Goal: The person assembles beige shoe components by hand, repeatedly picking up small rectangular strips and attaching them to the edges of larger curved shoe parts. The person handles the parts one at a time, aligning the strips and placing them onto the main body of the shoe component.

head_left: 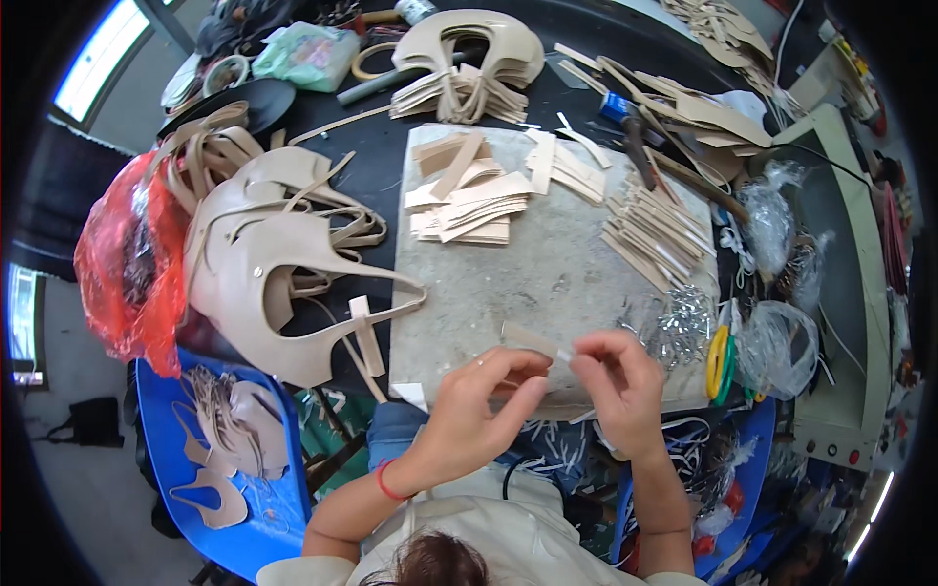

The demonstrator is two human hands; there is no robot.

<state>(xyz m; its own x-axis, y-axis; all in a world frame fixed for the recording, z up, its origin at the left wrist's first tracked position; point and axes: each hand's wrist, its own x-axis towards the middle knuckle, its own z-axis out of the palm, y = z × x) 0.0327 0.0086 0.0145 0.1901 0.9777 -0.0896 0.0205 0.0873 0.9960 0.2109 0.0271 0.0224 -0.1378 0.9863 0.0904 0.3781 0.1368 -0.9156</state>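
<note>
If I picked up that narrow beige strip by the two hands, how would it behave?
The beige strip is probably light, being narrow and thin. It would likely hold its shape more than flop, since it looks straight, without an obvious droop. Being flat, it seems unlikely to roll.

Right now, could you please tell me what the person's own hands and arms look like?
The left hand and right hand are gloveless. A thin red band circles the left wrist; none shows on the right. Both forearms are bare below cream sleeves. A tiny glint on a left finger might be a ring.
</note>
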